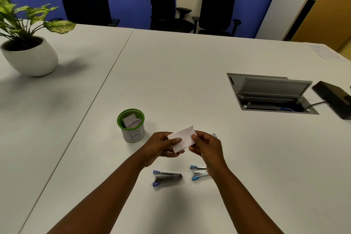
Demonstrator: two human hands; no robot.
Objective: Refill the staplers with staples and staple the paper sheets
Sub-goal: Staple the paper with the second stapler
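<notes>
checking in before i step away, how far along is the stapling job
Done: folded papers sit in the green-rimmed cup. In hand: both hands, left hand and right hand, hold a small white paper stack. Left: the purple stapler and blue stapler lie open on the table.

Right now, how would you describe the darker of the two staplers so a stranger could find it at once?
On the white table, look below the person's left hand and right hand, which hold a small stack of paper. Two open staplers lie there side by side. The darker stapler is the left one, with purple tips, fully in view; its neighbour has light blue tips.
</notes>
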